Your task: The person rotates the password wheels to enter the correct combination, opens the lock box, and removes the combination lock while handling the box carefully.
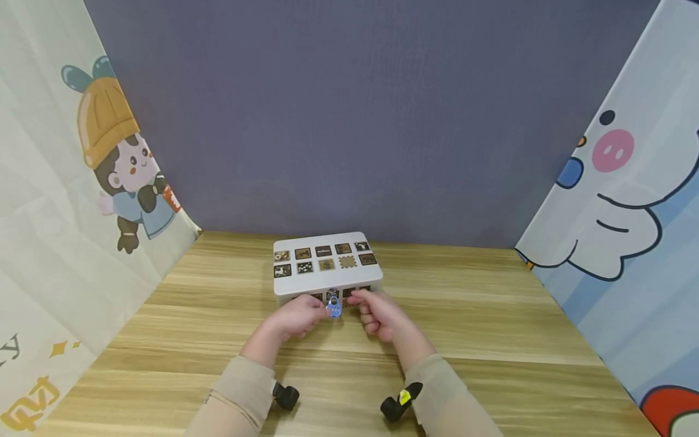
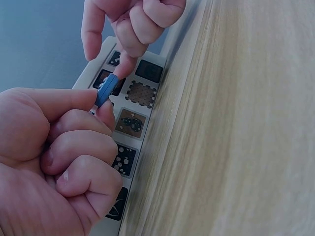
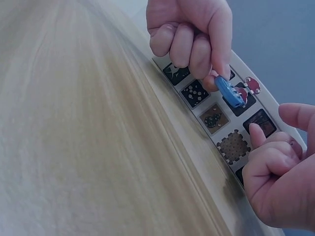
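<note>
A white box with rows of small square pictures sits on the table, its lid down. At the middle of its front is a small blue combination padlock, beside a red clasp. My left hand pinches the padlock's body between thumb and forefinger, the other fingers curled. My right hand is just right of the padlock with nothing in it. Its thumb and forefinger are parted and the other fingers bent, as the right wrist view shows. I cannot tell whether the padlock's shackle is fastened.
The wood-grain table spreads around the box. Behind it rises a dark grey-blue panel. Cloths with cartoon figures hang at the left and right. Both wrists carry black camera mounts.
</note>
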Tool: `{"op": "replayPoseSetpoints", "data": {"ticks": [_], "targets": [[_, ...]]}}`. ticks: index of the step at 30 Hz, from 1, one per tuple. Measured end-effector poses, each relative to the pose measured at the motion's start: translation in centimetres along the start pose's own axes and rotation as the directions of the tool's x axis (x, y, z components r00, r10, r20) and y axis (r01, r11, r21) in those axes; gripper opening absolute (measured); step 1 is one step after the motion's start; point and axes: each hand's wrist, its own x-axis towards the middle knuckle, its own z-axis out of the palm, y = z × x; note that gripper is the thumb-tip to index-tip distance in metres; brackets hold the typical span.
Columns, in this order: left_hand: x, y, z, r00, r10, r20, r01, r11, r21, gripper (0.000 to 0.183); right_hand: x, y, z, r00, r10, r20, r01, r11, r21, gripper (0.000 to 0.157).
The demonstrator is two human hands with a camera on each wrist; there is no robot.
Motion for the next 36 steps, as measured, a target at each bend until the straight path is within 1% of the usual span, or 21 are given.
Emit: {"op": "replayPoseSetpoints", "data": {"ticks": [11, 22, 29, 33, 36], "targets": [[-0.1, 0.1, 0.0, 1.000, 0.000, 0.002, 0.000, 1.000, -0.005, 0.024, 0.1, 0.0, 0.0, 1.000, 0.005, -0.004, -0.005, 1.000, -0.003, 0.035], [-0.1, 0.1, -0.1, 1.000, -0.003, -0.005, 0.003, 1.000, 0.018, 0.025, -0.1, 0.1, 0.3, 1.000, -0.008, 0.010, 0.008, 0.999, -0.047, 0.034], [-0.1, 0.1, -0.1, 1.000, 0.005, 0.004, -0.005, 1.000, 0.012, 0.023, 0.0, 0.6, 0.5, 0.999, -0.009, 0.046, 0.013, 0.997, -0.081, 0.024], [-0.1, 0.2, -0.1, 1.000, 0.007, 0.008, -0.007, 1.000, 0.007, 0.023, 0.1, 0.9, 0.7, 0.999, -0.010, 0.049, 0.015, 0.995, -0.104, 0.019], [-0.1, 0.2, -0.1, 1.000, 0.005, 0.008, -0.005, 1.000, 0.004, 0.023, 0.2, 1.1, 0.9, 0.999, -0.004, 0.046, 0.009, 0.993, -0.120, 0.019]]}}
